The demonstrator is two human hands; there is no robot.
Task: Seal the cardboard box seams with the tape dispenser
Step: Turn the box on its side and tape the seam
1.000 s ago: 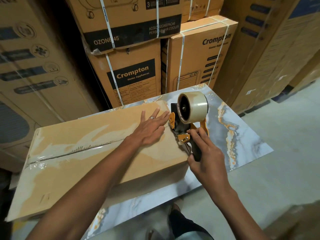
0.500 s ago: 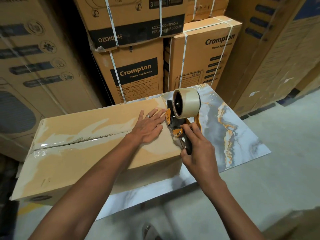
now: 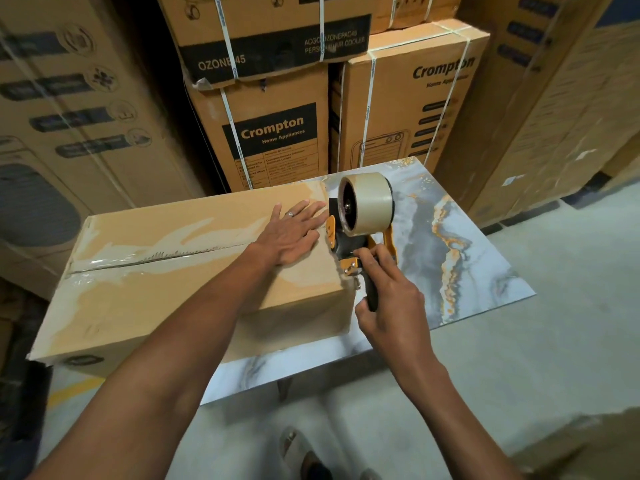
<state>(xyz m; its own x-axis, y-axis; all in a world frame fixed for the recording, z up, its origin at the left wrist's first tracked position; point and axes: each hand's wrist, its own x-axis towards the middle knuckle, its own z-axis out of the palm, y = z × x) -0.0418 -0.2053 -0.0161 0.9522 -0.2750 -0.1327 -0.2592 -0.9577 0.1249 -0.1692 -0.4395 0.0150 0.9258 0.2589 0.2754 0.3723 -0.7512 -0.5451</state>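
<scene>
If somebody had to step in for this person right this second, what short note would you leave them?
Left hand: flat, fingers straight, pressing on top of the cardboard box near its right end.
Right hand: grips the handle of the tape dispenser, which sits at the box's right edge.
The box lies on a marble-patterned table.
Done: clear tape already covers the top centre seam.
Left: probably finish this strip over the right end and cut it; the other seams cannot be seen from here.
</scene>
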